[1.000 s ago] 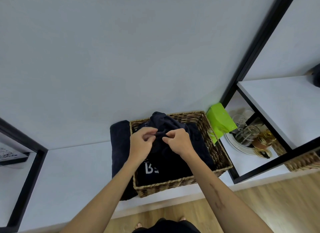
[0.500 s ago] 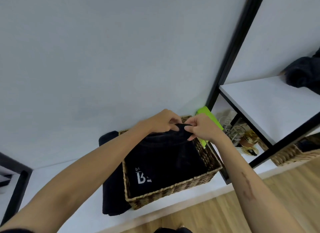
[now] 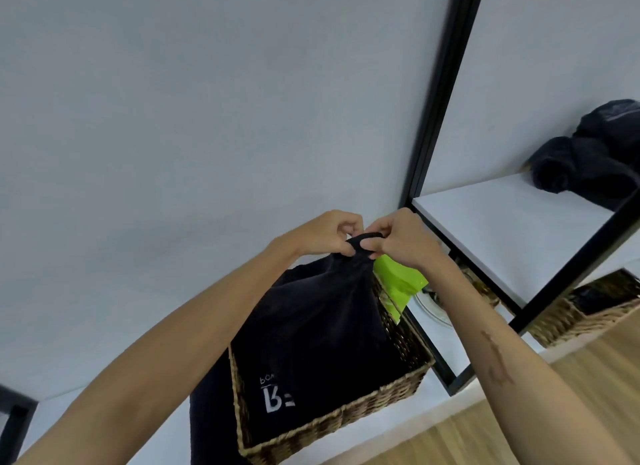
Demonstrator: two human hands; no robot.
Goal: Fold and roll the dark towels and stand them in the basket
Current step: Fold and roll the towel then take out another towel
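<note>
Your left hand (image 3: 323, 234) and right hand (image 3: 398, 238) have risen together over the last second, from low over the wicker basket (image 3: 329, 426) to well above its far rim, and the dark towel (image 3: 322, 326) has come up with them. The fingers of both hands are clamped on the same gathered top edge of the cloth, knuckles almost touching. The towel now hangs from that pinch in a loose sheet; its lower part, bearing white printed lettering (image 3: 277, 397), remains inside the basket. A second dark cloth (image 3: 207, 419) lies on the white table (image 3: 162, 440) against the basket's left side. Judgement: the towel is being drawn out for folding; no fold or roll is yet made, and nothing stands upright in the basket. More dark towels (image 3: 588, 160) sit bundled on the upper shelf (image 3: 502, 229) to the right, well apart. A bright green packet (image 3: 398, 281) leans just beyond the basket's right rim, near the hanging cloth, and could be brushed as the cloth clears.
</note>
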